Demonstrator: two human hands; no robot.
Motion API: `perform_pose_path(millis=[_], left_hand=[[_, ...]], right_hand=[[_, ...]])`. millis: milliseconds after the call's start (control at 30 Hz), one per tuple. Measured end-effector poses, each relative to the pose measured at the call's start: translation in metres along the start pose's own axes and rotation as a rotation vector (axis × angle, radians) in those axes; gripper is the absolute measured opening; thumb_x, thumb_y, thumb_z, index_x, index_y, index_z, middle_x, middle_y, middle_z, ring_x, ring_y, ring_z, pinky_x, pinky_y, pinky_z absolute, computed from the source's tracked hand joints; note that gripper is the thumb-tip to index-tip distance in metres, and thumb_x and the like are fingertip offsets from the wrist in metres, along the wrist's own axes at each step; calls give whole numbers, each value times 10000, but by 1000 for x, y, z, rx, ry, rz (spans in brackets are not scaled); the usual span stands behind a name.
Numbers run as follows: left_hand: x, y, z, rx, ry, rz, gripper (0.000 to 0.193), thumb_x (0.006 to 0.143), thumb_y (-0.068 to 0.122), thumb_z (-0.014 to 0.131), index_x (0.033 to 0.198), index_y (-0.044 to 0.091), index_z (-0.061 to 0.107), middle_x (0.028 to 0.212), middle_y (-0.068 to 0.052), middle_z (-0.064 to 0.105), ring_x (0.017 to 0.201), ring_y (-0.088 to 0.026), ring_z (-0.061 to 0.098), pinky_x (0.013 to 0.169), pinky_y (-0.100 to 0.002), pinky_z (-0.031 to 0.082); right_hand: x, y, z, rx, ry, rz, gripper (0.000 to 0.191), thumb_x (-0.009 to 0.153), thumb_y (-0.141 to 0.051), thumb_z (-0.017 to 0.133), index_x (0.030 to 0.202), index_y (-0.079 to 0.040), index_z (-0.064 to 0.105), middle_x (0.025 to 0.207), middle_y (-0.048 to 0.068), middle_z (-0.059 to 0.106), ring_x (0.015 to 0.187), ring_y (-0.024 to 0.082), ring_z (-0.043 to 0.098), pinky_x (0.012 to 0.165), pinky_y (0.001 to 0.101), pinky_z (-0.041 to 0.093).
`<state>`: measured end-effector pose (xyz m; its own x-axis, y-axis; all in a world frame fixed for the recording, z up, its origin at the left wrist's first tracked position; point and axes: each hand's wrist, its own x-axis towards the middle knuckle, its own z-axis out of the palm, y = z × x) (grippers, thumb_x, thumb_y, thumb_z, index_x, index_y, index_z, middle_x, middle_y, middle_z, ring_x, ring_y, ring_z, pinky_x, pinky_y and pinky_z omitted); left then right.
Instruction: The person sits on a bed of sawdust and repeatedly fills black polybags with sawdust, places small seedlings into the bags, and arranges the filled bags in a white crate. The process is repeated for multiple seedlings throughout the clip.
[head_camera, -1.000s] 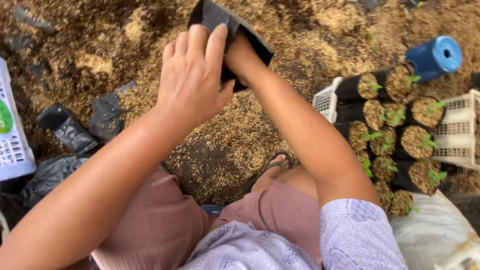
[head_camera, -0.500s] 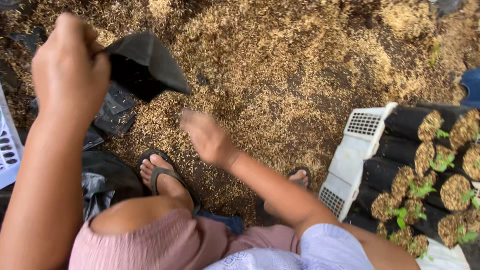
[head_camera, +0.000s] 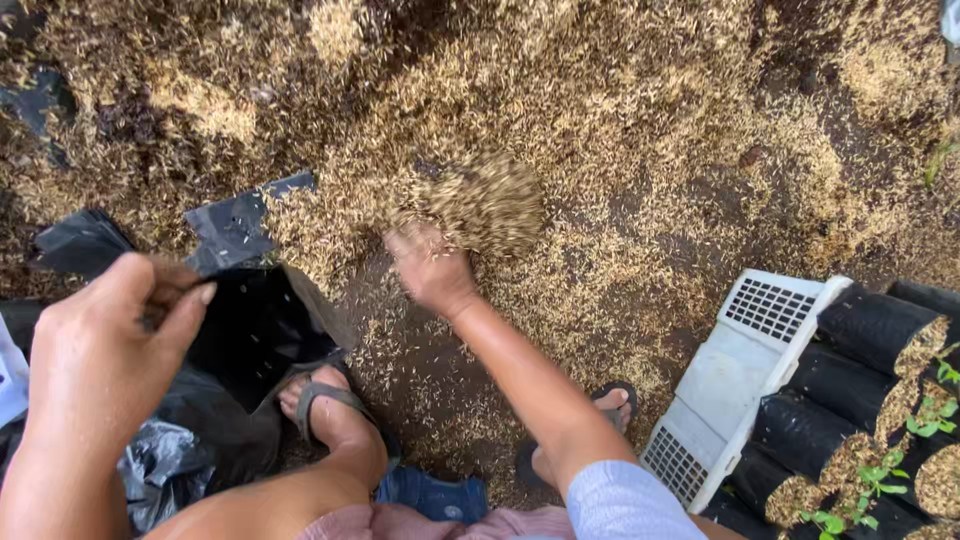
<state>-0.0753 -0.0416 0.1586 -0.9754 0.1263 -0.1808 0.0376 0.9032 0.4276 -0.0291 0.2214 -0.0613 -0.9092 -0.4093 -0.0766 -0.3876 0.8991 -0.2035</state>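
Left hand (head_camera: 100, 350) at lower left of the frame, fingers pinching the rim of a black plastic grow bag (head_camera: 255, 335), holding its mouth open toward frame centre. Bag hangs just above the sandalled left foot (head_camera: 330, 410).

Right hand (head_camera: 432, 272) at frame centre, fingers cupped around a scoop of rice husk (head_camera: 485, 200); the husk is blurred, partly off the ground, sitting on and just above the fingers. Hand is right of the bag, not touching it.

Ground covered in loose husk over dark soil. More empty black bags (head_camera: 235, 225) lie flat at upper left. At lower right: a white plastic crate (head_camera: 745, 375) tipped on its side, with filled black bags carrying green seedlings (head_camera: 880, 470) stacked against it.
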Motion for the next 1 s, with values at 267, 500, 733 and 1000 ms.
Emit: perform_pose_path(millis=[267, 500, 733, 1000], left_hand=[[8, 12, 26, -15, -73, 88, 165, 885, 189, 767, 945, 46, 712, 882, -127, 724, 736, -286, 704, 640, -379, 542], [21, 19, 76, -214, -67, 212, 175, 868, 193, 753, 929, 43, 687, 855, -131, 719, 733, -294, 711, 625, -379, 554], [21, 10, 135, -142, 20, 281, 152, 902, 179, 739, 913, 60, 647, 859, -107, 671, 757, -327, 672, 625, -421, 536], [21, 4, 134, -29, 39, 407, 119, 822, 50, 693, 922, 53, 629, 1204, -89, 655, 860, -306, 689, 674, -408, 547]], right_hand=[[41, -4, 65, 86, 194, -379, 353, 1007, -90, 538, 1351, -46, 600, 1395, 114, 599, 1245, 283, 480, 1140, 649, 199], [-10, 147, -8, 205, -38, 92, 419, 961, -421, 628, 1297, -172, 616, 1547, 56, 442, 1434, 257, 373, 1201, 620, 33], [45, 190, -20, 188, 39, 725, 793, 1004, -572, 578, 1533, -29, 346, 1662, 188, 223, 1525, 388, 160, 1248, 566, 151], [-26, 105, -45, 221, -374, 477, 1129, 716, -598, 781, 1580, -210, 166, 1628, 227, -23, 1461, 422, 38, 1143, 612, 138]])
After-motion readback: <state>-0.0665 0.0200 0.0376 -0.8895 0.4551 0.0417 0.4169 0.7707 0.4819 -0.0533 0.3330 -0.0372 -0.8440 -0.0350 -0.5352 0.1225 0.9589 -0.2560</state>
